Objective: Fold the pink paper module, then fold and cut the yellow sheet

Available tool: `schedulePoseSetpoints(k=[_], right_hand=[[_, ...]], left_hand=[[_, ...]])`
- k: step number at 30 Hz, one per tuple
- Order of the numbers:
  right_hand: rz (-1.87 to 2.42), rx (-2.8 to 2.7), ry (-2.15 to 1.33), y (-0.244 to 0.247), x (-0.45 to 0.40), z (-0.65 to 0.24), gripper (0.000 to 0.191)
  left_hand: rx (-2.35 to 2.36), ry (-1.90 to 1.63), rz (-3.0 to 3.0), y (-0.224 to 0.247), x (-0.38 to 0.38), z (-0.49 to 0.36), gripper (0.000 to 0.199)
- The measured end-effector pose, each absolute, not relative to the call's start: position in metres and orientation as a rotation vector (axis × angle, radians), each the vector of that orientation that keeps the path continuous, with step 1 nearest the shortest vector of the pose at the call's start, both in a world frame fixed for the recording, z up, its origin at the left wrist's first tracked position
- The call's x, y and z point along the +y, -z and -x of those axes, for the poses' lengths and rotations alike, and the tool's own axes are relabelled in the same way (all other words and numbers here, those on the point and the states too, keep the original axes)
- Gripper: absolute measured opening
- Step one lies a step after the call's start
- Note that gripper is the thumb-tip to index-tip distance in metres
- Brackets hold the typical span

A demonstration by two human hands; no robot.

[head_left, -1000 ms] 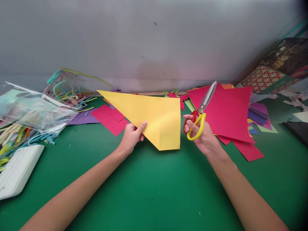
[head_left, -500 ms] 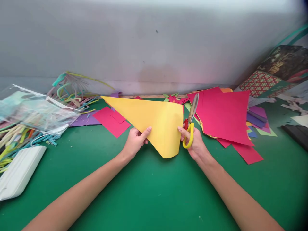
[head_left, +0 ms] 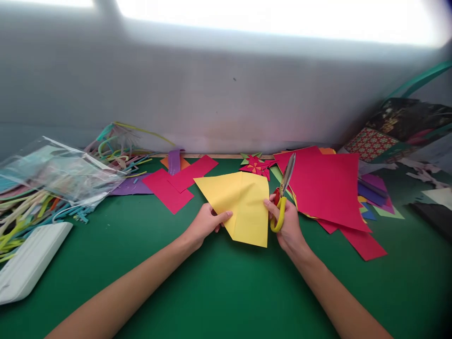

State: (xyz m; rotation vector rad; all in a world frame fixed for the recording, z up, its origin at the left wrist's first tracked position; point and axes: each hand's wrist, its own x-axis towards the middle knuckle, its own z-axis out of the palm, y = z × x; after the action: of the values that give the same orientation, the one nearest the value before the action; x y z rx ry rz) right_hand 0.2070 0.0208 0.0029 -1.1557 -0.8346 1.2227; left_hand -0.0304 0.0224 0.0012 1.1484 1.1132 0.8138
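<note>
A sheet of yellow paper (head_left: 249, 207) is held up over the green table between both hands, with a crease running down it and a pointed corner at its left. My left hand (head_left: 208, 221) pinches its lower left edge, thumb on top. At the right edge, my right hand (head_left: 287, 221) grips the paper between thumb and fingers. That same hand also carries a pair of scissors (head_left: 284, 188) with yellow and red handles, blades pointing up and away from the paper. Some right-hand fingers are hidden behind the handles.
Red paper sheets (head_left: 321, 188) lie stacked at right; smaller red pieces (head_left: 173, 188) lie at left. Behind the yellow paper is a red folded paper star (head_left: 256, 165). Pipe cleaners (head_left: 35, 207), a clear plastic bag (head_left: 81, 174) and a white device (head_left: 33, 259) occupy the far left.
The yellow paper's long left point has drawn in to the right, and a crease now shows. The view has tilted up. Both hands keep their hold.
</note>
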Motion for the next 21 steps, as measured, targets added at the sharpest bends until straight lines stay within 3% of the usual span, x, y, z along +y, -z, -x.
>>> schedulePoseSetpoints(k=[13,15,19,21], right_hand=[[1.142,-0.649,-1.298,0.0030,0.0254,-0.2055,0.047],[1.154,-0.630,-1.277,0.0034,0.0261,-0.2060,0.048],[1.183,-0.631,-1.221,0.0036,0.0273,-0.2069,0.046],[1.190,-0.638,-1.206,0.0038,0.0276,-0.2076,0.045]], left_hand=[[1.010,-0.833,-1.085,0.0063,0.0185,0.0260,0.045],[0.976,-0.948,-1.018,0.0055,0.0183,0.0245,0.058],[0.941,-1.208,-0.888,0.0011,0.0221,0.0252,0.109],[0.942,-1.215,-0.929,-0.0011,0.0253,0.0283,0.109]])
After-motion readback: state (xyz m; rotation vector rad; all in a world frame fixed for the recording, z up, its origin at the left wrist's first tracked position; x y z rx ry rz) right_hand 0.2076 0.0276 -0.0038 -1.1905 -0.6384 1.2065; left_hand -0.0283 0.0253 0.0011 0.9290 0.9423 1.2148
